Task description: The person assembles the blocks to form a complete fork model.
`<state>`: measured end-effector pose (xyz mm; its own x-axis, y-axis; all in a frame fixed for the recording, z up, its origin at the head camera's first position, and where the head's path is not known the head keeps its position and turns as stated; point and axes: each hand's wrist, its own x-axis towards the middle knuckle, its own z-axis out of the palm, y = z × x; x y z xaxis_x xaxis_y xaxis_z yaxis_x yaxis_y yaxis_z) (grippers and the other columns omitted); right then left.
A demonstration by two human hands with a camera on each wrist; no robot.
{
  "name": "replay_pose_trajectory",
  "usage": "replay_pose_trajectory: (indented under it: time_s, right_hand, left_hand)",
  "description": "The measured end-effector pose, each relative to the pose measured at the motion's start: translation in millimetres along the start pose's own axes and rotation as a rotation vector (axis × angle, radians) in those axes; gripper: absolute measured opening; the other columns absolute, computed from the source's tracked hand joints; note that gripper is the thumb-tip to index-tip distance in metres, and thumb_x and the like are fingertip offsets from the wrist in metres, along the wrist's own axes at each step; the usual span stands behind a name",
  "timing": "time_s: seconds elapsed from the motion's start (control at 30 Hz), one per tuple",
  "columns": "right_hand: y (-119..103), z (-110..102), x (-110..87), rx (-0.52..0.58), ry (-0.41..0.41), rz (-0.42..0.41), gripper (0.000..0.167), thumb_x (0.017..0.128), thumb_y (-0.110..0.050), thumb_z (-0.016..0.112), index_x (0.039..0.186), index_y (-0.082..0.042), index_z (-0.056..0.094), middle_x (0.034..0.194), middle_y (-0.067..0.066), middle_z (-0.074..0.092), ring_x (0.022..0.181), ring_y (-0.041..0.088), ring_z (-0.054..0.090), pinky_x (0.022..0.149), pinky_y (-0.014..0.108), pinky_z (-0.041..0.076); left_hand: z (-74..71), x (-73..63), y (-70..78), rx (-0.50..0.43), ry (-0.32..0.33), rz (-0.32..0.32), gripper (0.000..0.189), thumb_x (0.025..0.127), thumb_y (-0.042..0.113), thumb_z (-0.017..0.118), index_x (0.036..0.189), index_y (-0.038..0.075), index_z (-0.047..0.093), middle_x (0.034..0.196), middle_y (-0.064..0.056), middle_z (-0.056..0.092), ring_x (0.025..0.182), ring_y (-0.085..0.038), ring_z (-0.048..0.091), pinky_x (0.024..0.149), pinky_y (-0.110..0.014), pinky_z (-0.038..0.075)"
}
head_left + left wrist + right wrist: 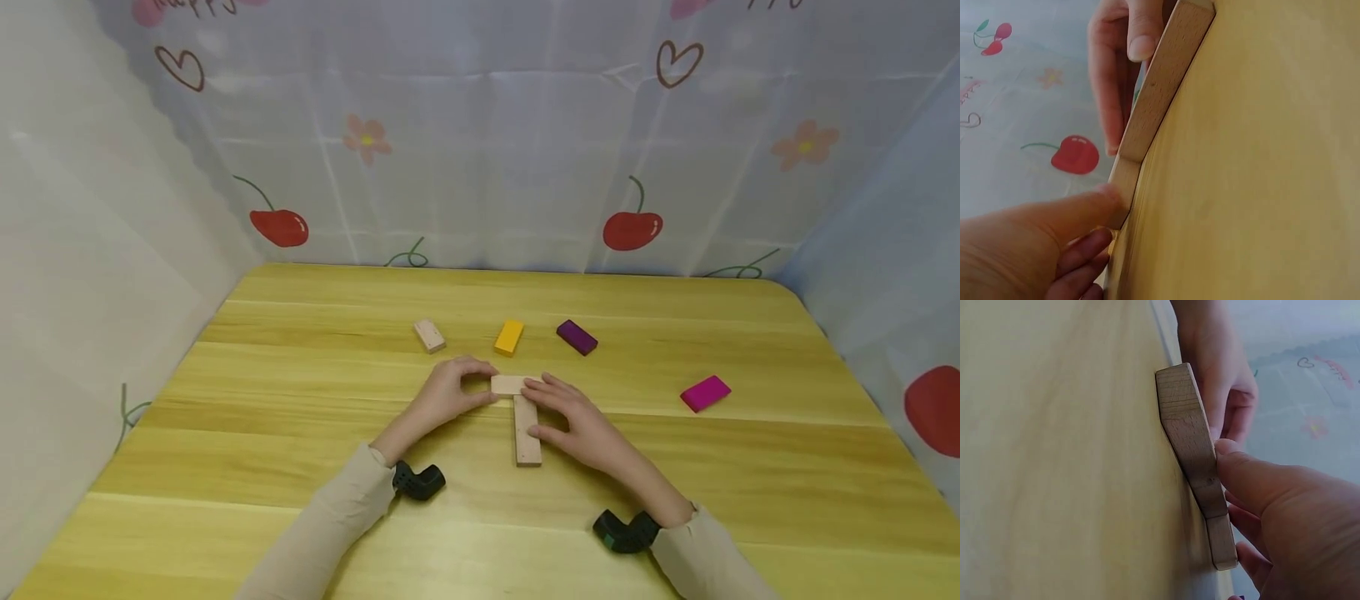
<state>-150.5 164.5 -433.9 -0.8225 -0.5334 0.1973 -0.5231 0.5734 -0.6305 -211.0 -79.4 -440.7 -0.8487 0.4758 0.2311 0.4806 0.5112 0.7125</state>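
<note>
Two plain wooden blocks lie on the table in a T shape. The crosspiece block (507, 385) sits at the far end of the lengthwise block (527, 450), touching it. My left hand (444, 395) pinches the crosspiece's left end, thumb on the near side and forefinger on the far side. In the left wrist view, its thumb lies along the crosspiece block (1125, 181). Outstretched fingers of my right hand (588, 425) rest on the crosspiece's right end, partly hiding it. Its thumb touches the upper edge of the lengthwise block (1191, 447), as the right wrist view shows.
Beyond the hands lie another plain wooden block (430, 335), a yellow block (509, 337) and a purple block (577, 337). A magenta block (706, 393) is off to the right. A printed curtain (480, 167) hangs behind the wooden table (300, 308).
</note>
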Motion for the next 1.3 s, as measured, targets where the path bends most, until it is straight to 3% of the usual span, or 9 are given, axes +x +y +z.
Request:
replay_pose_trajectory:
  time_s: [0.23, 0.47, 0.57, 0.77, 1.3]
  right_hand:
    - [1, 1, 0.4, 0.007, 0.006, -0.014, 0.052, 0.088, -0.021, 0.068, 0.135, -0.006, 0.051, 0.141, 0.008, 0.043, 0.136, 0.03, 0.023, 0.106, 0.053, 0.02]
    - [1, 2, 0.9, 0.014, 0.011, -0.024, 0.053, 0.087, -0.022, 0.068, 0.135, -0.005, 0.051, 0.141, 0.009, 0.043, 0.136, 0.031, 0.022, 0.106, 0.053, 0.02]
    - [1, 2, 0.6, 0.016, 0.012, -0.021, 0.053, 0.087, -0.021, 0.068, 0.135, -0.005, 0.051, 0.141, 0.009, 0.043, 0.136, 0.031, 0.022, 0.106, 0.053, 0.02]
    - [1, 3, -1.1, 0.027, 0.017, -0.018, 0.053, 0.087, -0.022, 0.068, 0.135, -0.005, 0.051, 0.141, 0.009, 0.043, 0.136, 0.032, 0.022, 0.105, 0.054, 0.02]
    - [4, 4, -1.0, 0.034, 0.03, -0.035, 0.053, 0.087, -0.02, 0.068, 0.135, -0.004, 0.051, 0.141, 0.009, 0.043, 0.136, 0.03, 0.022, 0.106, 0.053, 0.021]
  left_hand:
    - [-31.8, 1.2, -11.0, -0.052, 0.143, -0.074, 0.033, 0.084, 0.018, 0.073, 0.113, 0.005, 0.067, 0.114, -0.006, 0.062, 0.11, -0.025, 0.055, 0.095, -0.04, 0.041]
    - [-60.1, 0.1, -29.7, -0.067, 0.277, -0.184, 0.045, 0.085, 0.015, 0.072, 0.126, 0.004, 0.058, 0.131, -0.013, 0.05, 0.125, -0.03, 0.041, 0.102, -0.044, 0.033]
    - [-65.4, 0.4, -40.1, -0.041, 0.273, -0.205, 0.055, 0.084, 0.015, 0.073, 0.133, 0.001, 0.051, 0.136, -0.017, 0.045, 0.127, -0.032, 0.038, 0.102, -0.044, 0.034]
    - [-66.0, 1.0, -54.5, -0.002, 0.196, -0.252, 0.071, 0.082, 0.018, 0.075, 0.14, 0.0, 0.039, 0.139, -0.021, 0.041, 0.126, -0.034, 0.038, 0.101, -0.045, 0.033]
    - [-55.4, 6.8, -62.2, 0.103, 0.22, -0.202, 0.068, 0.08, 0.019, 0.077, 0.136, -0.002, 0.045, 0.132, -0.021, 0.047, 0.122, -0.034, 0.043, 0.101, -0.043, 0.034]
